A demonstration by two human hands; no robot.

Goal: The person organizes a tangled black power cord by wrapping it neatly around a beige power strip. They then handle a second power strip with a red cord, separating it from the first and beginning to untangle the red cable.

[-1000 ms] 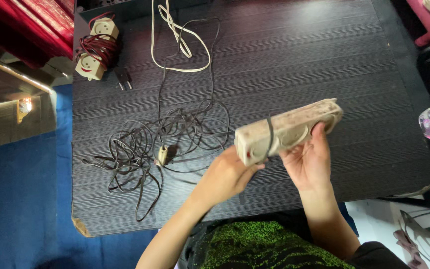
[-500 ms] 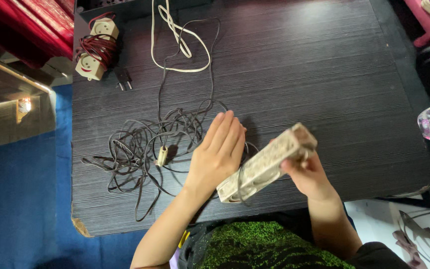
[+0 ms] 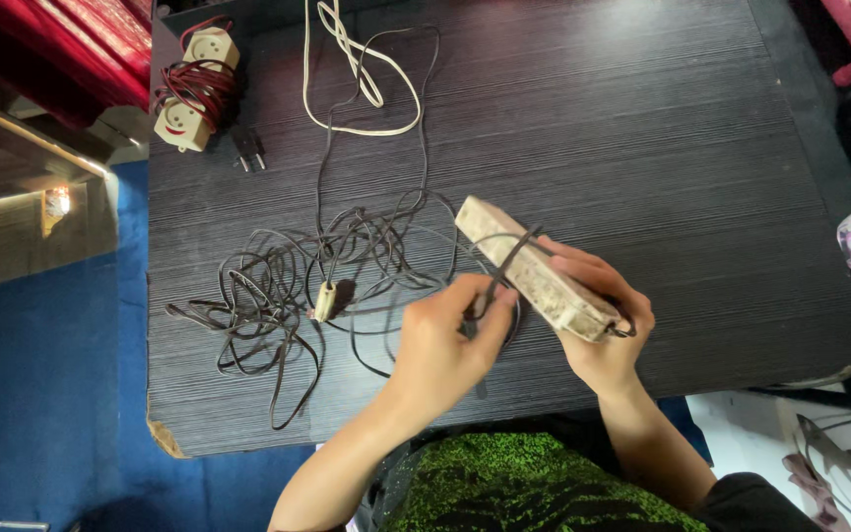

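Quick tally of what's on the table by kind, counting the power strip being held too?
Power strips: 2, held strip, red-wound strip
Loose cords: 2, dark cord, cream cord
Total: 4

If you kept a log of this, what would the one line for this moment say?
right hand: holds beige power strip | left hand: pinches dark cord crossing strip | tangled cord on black table
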